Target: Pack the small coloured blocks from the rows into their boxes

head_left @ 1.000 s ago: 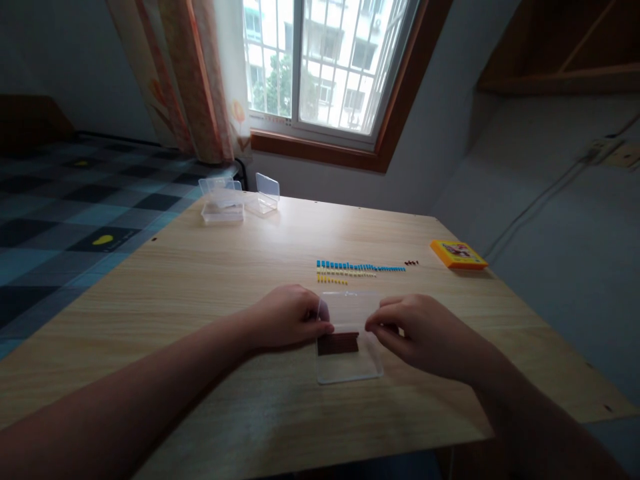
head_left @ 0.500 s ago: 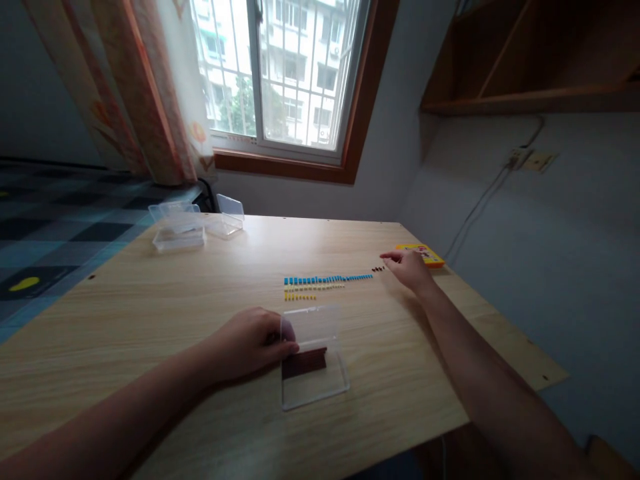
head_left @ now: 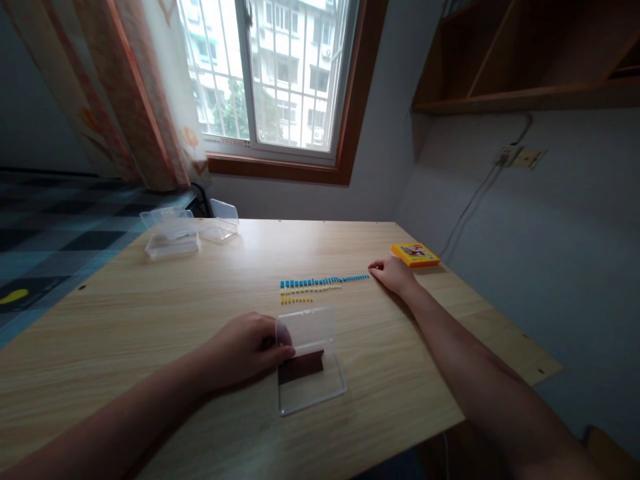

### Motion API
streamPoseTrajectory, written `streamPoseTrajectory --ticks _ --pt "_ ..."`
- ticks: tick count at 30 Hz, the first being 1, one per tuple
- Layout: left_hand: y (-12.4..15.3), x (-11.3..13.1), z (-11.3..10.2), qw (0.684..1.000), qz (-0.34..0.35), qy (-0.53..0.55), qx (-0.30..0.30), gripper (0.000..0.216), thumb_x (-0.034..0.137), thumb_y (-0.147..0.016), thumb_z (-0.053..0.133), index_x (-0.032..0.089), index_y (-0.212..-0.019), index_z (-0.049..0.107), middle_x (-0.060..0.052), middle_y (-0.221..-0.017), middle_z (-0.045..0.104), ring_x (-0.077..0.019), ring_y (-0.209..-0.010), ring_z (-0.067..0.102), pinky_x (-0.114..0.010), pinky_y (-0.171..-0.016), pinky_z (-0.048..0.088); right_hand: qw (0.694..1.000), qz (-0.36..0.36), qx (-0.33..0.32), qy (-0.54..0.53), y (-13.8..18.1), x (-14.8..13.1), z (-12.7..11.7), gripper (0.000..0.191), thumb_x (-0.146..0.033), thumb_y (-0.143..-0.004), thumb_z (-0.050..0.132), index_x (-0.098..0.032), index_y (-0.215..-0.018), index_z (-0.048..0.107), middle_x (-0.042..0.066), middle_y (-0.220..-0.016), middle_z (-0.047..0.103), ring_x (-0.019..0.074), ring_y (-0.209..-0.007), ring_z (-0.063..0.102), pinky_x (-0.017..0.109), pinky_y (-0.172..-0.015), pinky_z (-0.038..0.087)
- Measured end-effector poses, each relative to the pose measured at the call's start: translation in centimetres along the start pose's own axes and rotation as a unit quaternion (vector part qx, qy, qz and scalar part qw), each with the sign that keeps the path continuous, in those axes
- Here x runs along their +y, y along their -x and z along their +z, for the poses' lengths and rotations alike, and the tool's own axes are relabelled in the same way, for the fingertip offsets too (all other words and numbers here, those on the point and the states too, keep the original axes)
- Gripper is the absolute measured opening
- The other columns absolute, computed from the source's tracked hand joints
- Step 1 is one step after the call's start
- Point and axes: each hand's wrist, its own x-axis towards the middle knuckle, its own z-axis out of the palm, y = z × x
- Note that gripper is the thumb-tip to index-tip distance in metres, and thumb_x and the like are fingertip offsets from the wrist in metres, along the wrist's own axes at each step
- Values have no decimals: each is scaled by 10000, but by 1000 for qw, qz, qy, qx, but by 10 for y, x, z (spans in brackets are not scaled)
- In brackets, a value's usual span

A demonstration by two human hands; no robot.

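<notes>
Head view: left hand (head_left: 245, 350) grips the near-left edge of the clear box (head_left: 310, 363), lid upright, on the worktop (head_left: 150, 320). Right hand (head_left: 395, 273), fingers curled, contents hidden, rests at the far-right end of the bead rows (head_left: 320, 283), which run left-right beyond the box.

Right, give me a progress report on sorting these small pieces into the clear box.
Done: a block of brown pieces sits in the open clear plastic box. In hand: the left hand steadies the box; the right hand is down by the yellow card box. Left: the blue row and the yellowish rows lie on the wooden table.
</notes>
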Motion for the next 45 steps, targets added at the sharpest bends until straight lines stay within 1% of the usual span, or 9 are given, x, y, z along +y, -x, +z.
streamPoseTrajectory --ticks 7,13,19,27,31,39,45 --pt "0 -4 2 1000 -12 3 3 261 394 -889 584 208 -825 756 -16 -758 718 -164 -691 624 -266 -648 409 1000 2 -13 14 -6 7 6 247 -359 -1004 622 -160 -1142 671 82 -1172 676 215 -1043 660 431 -931 561" --pt "-1 -4 2 1000 -13 2 4 249 386 -885 590 211 -832 759 -18 -760 722 -167 -694 629 -268 -654 412 999 19 -9 25 -3 7 1 255 -363 -1002 625 -160 -1152 666 78 -1147 676 207 -1005 664 417 -899 571" --pt "0 -1 1 1000 -3 12 2 256 374 -886 584 198 -817 757 -20 -758 723 -160 -693 630 -264 -665 426 999 26 -4 29 -1 4 -2 245 -370 -993 637 -158 -1107 682 71 -1112 688 203 -991 667 410 -895 567" --pt "0 -6 3 1000 -4 5 2 261 390 -897 586 206 -826 758 -16 -760 721 -158 -691 627 -261 -657 421 999 37 2 38 3 2 -6 249 -389 -986 641 -159 -1065 696 59 -1050 702 194 -948 670 395 -875 563" --pt "1 -3 2 1000 -2 12 0 253 371 -896 578 203 -819 751 -14 -753 719 -158 -687 629 -257 -656 424 998 50 -7 42 3 3 -6 249 -393 -985 641 -161 -1058 694 56 -1037 700 194 -941 668 395 -872 561" --pt "0 -2 1 1000 -10 12 0 238 366 -884 586 211 -817 753 -11 -760 728 -159 -691 635 -256 -652 418 998 48 -29 36 1 8 -6 250 -394 -988 640 -161 -1061 695 64 -1070 704 205 -991 668 417 -916 549" --pt "1 -2 2 1000 -14 13 2 249 385 -886 592 210 -820 756 -11 -767 732 -159 -698 635 -260 -660 421 998 46 -35 16 2 11 -7 231 -380 -955 680 -164 -1022 724 60 -1037 730 201 -969 680 394 -904 541"
